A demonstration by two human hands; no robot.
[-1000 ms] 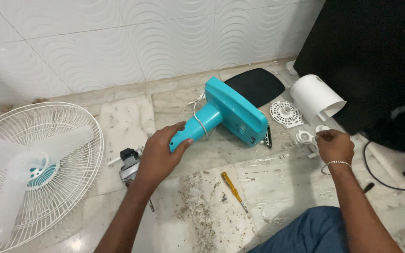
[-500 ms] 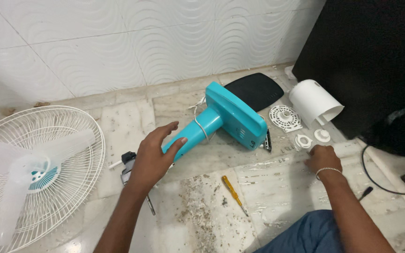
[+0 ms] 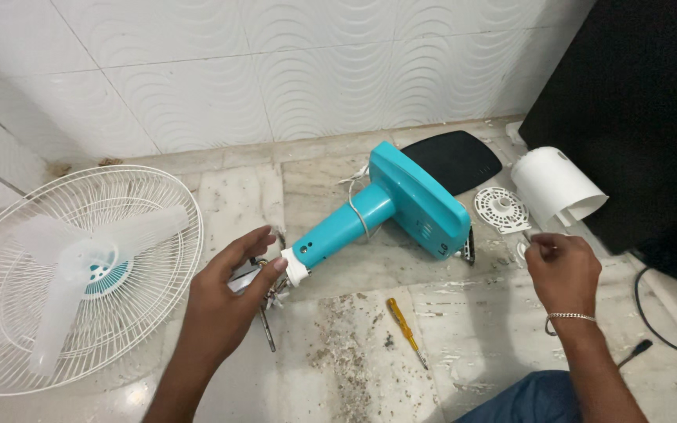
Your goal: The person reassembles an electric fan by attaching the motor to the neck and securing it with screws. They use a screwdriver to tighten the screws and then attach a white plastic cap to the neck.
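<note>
A teal fan base with a tube neck (image 3: 401, 202) lies on the marble floor. My left hand (image 3: 225, 298) is spread open at the neck's lower end, thumb and fingertip touching its white collar (image 3: 295, 272). Partly hidden under that hand is a small metal motor (image 3: 246, 278). My right hand (image 3: 564, 270), with a bracelet on the wrist, is off to the right beside white plastic parts. Its thumb and forefinger are pinched on a small thin part (image 3: 528, 236) that is too small to identify.
A white fan grille with translucent blades (image 3: 80, 270) lies at the left. A yellow screwdriver (image 3: 406, 330) and dust (image 3: 338, 352) lie in front. A black oval plate (image 3: 454, 157), a white vented disc (image 3: 501, 210) and a curved white cover (image 3: 558, 186) sit by a black cabinet (image 3: 652, 102).
My left hand let go of the teal neck and slid down to its white end. My right hand dipped to the floor by the white parts, then lifted with fingers pinched.
</note>
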